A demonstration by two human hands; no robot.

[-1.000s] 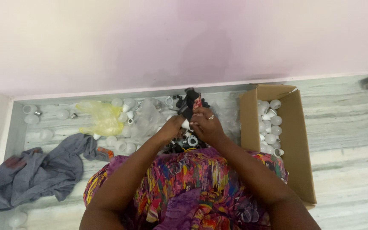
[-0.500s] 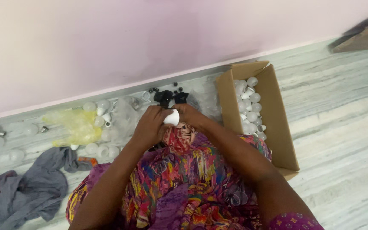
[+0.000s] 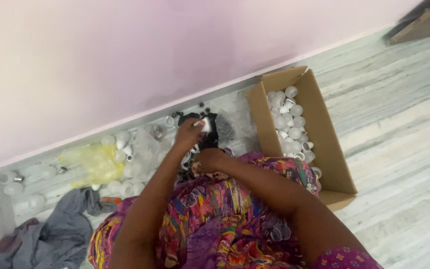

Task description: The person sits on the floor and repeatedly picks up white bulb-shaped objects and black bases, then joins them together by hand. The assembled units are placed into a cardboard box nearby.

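Observation:
My left hand [image 3: 189, 133] is raised over the floor and grips a small white bulb housing [image 3: 204, 124] by its end. My right hand [image 3: 209, 160] rests lower, near my lap, over a pile of small black parts [image 3: 210, 133]; whether it holds anything is hidden. To the right stands an open cardboard box [image 3: 327, 144] with several white bulb pieces [image 3: 288, 124] inside. Loose white and clear bulb domes [image 3: 125, 149] lie scattered on the floor to the left.
A yellow plastic bag [image 3: 95, 164] lies among the domes. A grey cloth [image 3: 58, 236] is crumpled at the lower left. The pink wall [image 3: 125, 55] runs close behind the parts. My colourful patterned clothing [image 3: 225, 219] fills the foreground. A wooden edge [image 3: 424, 22] shows at top right.
My hands have separated: the left lifted the white housing up and away, while the right dropped toward my lap. The view has swung, so the box sits more to the right.

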